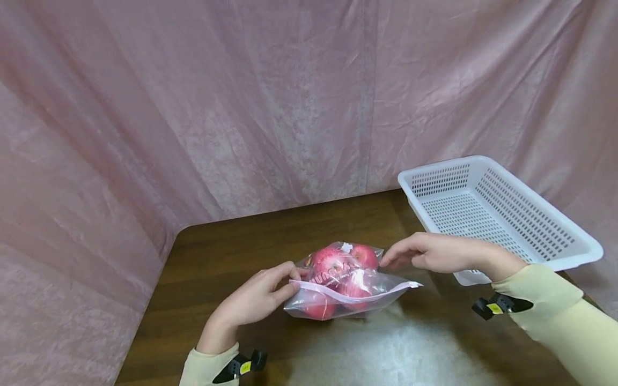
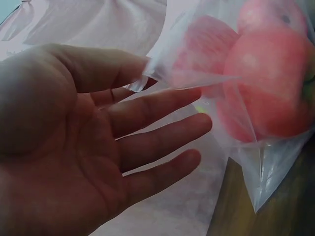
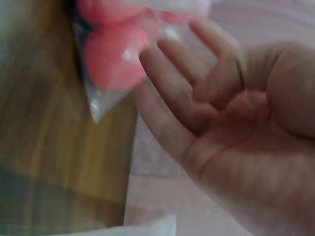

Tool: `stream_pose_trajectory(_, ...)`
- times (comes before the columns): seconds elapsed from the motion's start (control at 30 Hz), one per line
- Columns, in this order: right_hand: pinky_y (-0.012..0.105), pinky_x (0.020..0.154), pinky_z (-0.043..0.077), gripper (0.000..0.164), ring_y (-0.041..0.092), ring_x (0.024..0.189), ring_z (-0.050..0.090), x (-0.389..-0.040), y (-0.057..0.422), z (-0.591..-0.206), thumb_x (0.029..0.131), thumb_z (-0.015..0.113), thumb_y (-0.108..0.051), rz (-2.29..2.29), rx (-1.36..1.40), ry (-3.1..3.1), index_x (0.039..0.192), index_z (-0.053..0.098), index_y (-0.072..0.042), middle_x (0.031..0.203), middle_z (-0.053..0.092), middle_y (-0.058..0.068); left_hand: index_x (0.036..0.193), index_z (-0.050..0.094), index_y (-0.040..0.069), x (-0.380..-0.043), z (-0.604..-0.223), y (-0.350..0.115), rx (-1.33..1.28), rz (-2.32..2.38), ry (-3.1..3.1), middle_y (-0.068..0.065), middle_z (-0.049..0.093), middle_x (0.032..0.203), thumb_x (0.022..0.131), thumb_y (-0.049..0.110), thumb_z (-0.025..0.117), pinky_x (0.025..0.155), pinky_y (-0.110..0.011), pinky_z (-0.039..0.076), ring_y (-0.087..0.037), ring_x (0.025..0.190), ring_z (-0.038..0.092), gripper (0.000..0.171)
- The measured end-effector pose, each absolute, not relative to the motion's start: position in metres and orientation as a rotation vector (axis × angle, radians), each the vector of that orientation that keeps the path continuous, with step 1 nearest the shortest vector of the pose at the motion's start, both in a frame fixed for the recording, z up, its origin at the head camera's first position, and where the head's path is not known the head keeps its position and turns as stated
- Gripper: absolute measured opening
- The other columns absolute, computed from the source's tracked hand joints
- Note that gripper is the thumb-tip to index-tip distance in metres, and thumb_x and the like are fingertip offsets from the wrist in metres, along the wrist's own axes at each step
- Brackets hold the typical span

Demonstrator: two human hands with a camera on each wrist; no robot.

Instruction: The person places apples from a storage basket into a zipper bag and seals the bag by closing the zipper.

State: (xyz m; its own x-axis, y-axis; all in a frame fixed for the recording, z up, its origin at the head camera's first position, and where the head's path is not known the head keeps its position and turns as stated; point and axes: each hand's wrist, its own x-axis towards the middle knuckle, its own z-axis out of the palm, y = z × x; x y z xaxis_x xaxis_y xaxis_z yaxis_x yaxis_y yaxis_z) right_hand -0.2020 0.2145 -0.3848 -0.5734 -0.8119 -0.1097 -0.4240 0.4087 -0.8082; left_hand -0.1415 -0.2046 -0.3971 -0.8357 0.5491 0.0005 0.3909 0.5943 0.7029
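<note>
A clear zip-top bag [image 1: 386, 303] with pink printing lies on the brown table, its white zip edge facing the near side. Inside it are several round red fruits that look like apples [image 1: 364, 256], seen close up in the left wrist view as red apples [image 2: 266, 73]. At the bag's left end my left hand [image 1: 263, 292] pinches the zip corner between thumb and index finger, the other fingers extended. My right hand [image 1: 436, 253] is at the bag's right side, fingertips right at the plastic, fingers loosely bent with nothing held between them.
A white perforated plastic basket [image 1: 569, 214] stands at the table's right back, just behind my right forearm. Pink cloth [image 1: 270, 118] hangs behind and to the left of the wooden table [image 1: 217, 252].
</note>
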Motion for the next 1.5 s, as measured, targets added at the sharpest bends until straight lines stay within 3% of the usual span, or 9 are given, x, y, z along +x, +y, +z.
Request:
stream_pose_trajectory(0.13, 0.051, 0.11, 0.053, 0.05, 0.033, 0.131, 0.066, -0.201, 0.195, -0.393, 0.106, 0.057, 0.001, -0.908, -1.126, 2.379, 0.154, 0.063, -0.007, 0.149, 0.066, 0.013, 0.116, 0.065, 0.031, -0.14, -0.401, -0.205, 0.796, 1.034, 2.56, 0.011, 0.072, 0.137, 0.112, 0.029, 0.067, 0.103, -0.043, 0.053, -0.014, 0.126, 0.066, 0.005)
stream_pose_trajectory(0.27, 0.061, 0.119, 0.042, 0.056, 0.039, 0.149, 0.052, -0.196, 0.179, -0.395, 0.112, 0.065, -0.029, -0.798, -1.172, 2.455, 0.163, 0.053, -0.007, 0.162, 0.056, 0.017, 0.158, 0.05, 0.036, -0.14, -0.405, -0.203, 0.821, 1.059, 2.463, 0.008, 0.063, 0.149, 0.109, 0.037, 0.071, 0.114, -0.044, 0.049, -0.015, 0.135, 0.061, 0.053)
stream_pose_trajectory(0.37, 0.062, 0.124, 0.034, 0.066, 0.041, 0.158, 0.039, -0.192, 0.173, -0.395, 0.114, 0.06, -0.041, -0.766, -1.134, 2.395, 0.169, 0.044, -0.009, 0.172, 0.042, 0.019, 0.172, 0.03, 0.04, -0.14, -0.406, -0.201, 0.82, 1.059, 2.412, 0.003, 0.053, 0.162, 0.107, 0.039, 0.073, 0.119, -0.048, 0.046, -0.017, 0.143, 0.056, 0.078)
stream_pose_trajectory(0.53, 0.062, 0.128, 0.026, 0.066, 0.04, 0.166, 0.021, -0.186, 0.171, -0.397, 0.117, 0.05, -0.047, -0.731, -1.045, 2.323, 0.173, 0.038, -0.015, 0.182, 0.018, 0.016, 0.175, 0.025, 0.043, -0.139, -0.404, -0.197, 0.806, 0.996, 2.428, 0.003, 0.04, 0.173, 0.105, 0.045, 0.074, 0.123, -0.054, 0.04, -0.021, 0.154, 0.044, 0.085)
stream_pose_trajectory(0.67, 0.063, 0.126, 0.03, 0.069, 0.043, 0.164, 0.024, -0.188, 0.168, -0.402, 0.116, 0.05, -0.049, -0.71, -1.044, 2.335, 0.175, 0.033, -0.017, 0.183, 0.014, 0.017, 0.176, 0.022, 0.038, -0.143, -0.403, -0.195, 0.842, 1.002, 2.405, 0.002, 0.033, 0.177, 0.105, 0.043, 0.074, 0.126, -0.053, 0.036, -0.021, 0.159, 0.037, 0.088)
stream_pose_trajectory(0.93, 0.063, 0.125, 0.031, 0.076, 0.051, 0.159, 0.033, -0.214, 0.154, -0.407, 0.113, 0.057, -0.049, -0.676, -1.058, 2.416, 0.173, 0.033, -0.009, 0.178, 0.02, 0.03, 0.178, 0.014, 0.03, -0.171, -0.407, -0.186, 0.891, 1.059, 2.359, 0.001, 0.025, 0.179, 0.107, 0.035, 0.074, 0.127, -0.053, 0.033, -0.022, 0.162, 0.03, 0.094)
stream_pose_trajectory(1.17, 0.063, 0.126, 0.029, 0.062, 0.055, 0.157, 0.033, -0.251, 0.134, -0.411, 0.116, 0.055, -0.028, -0.634, -1.152, 2.534, 0.168, 0.037, 0.002, 0.172, 0.027, 0.038, 0.177, 0.024, 0.029, -0.207, -0.415, -0.176, 0.792, 1.043, 2.559, -0.005, 0.026, 0.18, 0.105, 0.035, 0.076, 0.125, -0.058, 0.035, -0.03, 0.161, 0.034, 0.089)
stream_pose_trajectory(1.33, 0.062, 0.126, 0.032, 0.057, 0.049, 0.156, 0.038, -0.26, 0.121, -0.405, 0.115, 0.056, -0.02, -0.707, -1.18, 2.661, 0.167, 0.042, 0.0, 0.17, 0.038, 0.031, 0.176, 0.031, 0.023, -0.219, -0.419, -0.169, 0.729, 0.975, 2.721, -0.014, 0.021, 0.182, 0.106, 0.034, 0.075, 0.126, -0.06, 0.031, -0.036, 0.164, 0.029, 0.083)
stream_pose_trajectory(1.5, 0.058, 0.127, 0.031, 0.061, 0.04, 0.158, 0.039, -0.249, 0.115, -0.401, 0.115, 0.059, -0.029, -0.823, -1.241, 2.571, 0.168, 0.043, -0.005, 0.171, 0.042, 0.022, 0.174, 0.036, 0.018, -0.211, -0.414, -0.169, 0.765, 0.986, 2.716, -0.012, 0.031, 0.178, 0.106, 0.037, 0.075, 0.126, -0.056, 0.035, -0.033, 0.161, 0.036, 0.08)
